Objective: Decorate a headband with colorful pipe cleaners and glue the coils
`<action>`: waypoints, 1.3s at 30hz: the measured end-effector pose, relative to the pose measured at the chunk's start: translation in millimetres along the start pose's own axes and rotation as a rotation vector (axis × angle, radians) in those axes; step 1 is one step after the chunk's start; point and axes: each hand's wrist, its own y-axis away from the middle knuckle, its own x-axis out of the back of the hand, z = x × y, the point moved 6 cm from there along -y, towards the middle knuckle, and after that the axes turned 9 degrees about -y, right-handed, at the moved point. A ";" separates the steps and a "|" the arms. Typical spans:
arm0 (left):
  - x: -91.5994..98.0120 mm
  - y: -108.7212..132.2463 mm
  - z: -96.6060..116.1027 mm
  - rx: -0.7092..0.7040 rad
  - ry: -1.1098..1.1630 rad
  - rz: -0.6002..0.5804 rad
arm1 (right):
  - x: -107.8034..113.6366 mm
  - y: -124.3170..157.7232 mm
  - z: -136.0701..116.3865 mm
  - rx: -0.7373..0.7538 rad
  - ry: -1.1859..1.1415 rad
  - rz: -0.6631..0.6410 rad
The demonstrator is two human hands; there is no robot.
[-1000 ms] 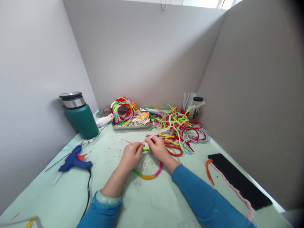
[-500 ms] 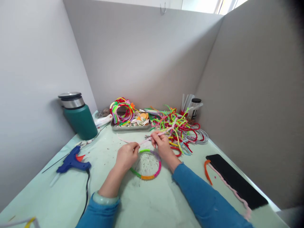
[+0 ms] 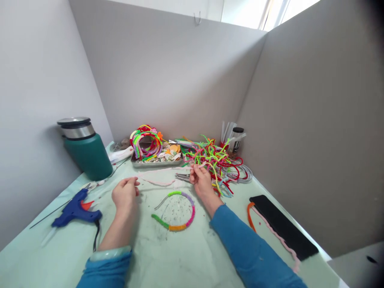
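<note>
A pale pink pipe cleaner [image 3: 163, 171] stretches between my hands. My right hand [image 3: 202, 182] pinches it beside the pipe cleaner heap. At its far left, the strand bends at the fingertips of my left hand [image 3: 125, 194], which are closed on it, and a free tail comes back toward the middle. Below lies a headband [image 3: 182, 228] wrapped in green, orange, magenta, purple and lime sections, with bare wire showing at one end. Behind the right hand's fingers, scissors [image 3: 183, 178] rest on the table, partly hidden.
A blue glue gun [image 3: 76, 210] and a green bottle [image 3: 88, 154] stand left. A metal tray [image 3: 157, 163] holds finished headbands and cutouts. Mixed pipe cleaners [image 3: 210, 154] pile up behind my right hand. A black flat object [image 3: 283, 224] lies right, beneath another pink strand.
My left hand has moved left, away from the headband, drawing the pink pipe cleaner out longer. The headband's bare wire end has come into view. The camera view has shifted slightly.
</note>
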 end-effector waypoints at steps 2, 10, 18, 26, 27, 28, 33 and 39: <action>8.8 -1.5 1.6 -0.003 -0.019 0.084 | -0.4 0.7 2.8 0.004 0.052 -0.005; 4.1 39.4 52.8 -0.880 -0.454 0.311 | -27.6 22.0 22.5 -0.068 0.317 -0.236; -61.8 66.1 31.7 -1.202 -0.625 -0.360 | -34.3 26.3 21.9 -0.054 0.410 -0.299; -59.8 60.2 30.5 -1.160 -0.776 -0.294 | -32.6 27.4 19.6 0.032 0.477 -0.290; -60.2 60.2 29.7 -1.108 -0.731 -0.318 | -35.9 30.1 20.0 0.051 0.507 -0.319; -61.0 59.8 28.3 -1.047 -0.683 -0.354 | -39.1 32.6 20.6 0.067 0.538 -0.349; -62.6 58.7 22.5 -0.883 -0.656 -0.444 | -39.4 34.4 16.1 0.170 0.693 -0.289; -59.7 58.0 25.3 -0.861 -0.701 -0.412 | -42.6 36.0 11.6 0.262 0.799 -0.304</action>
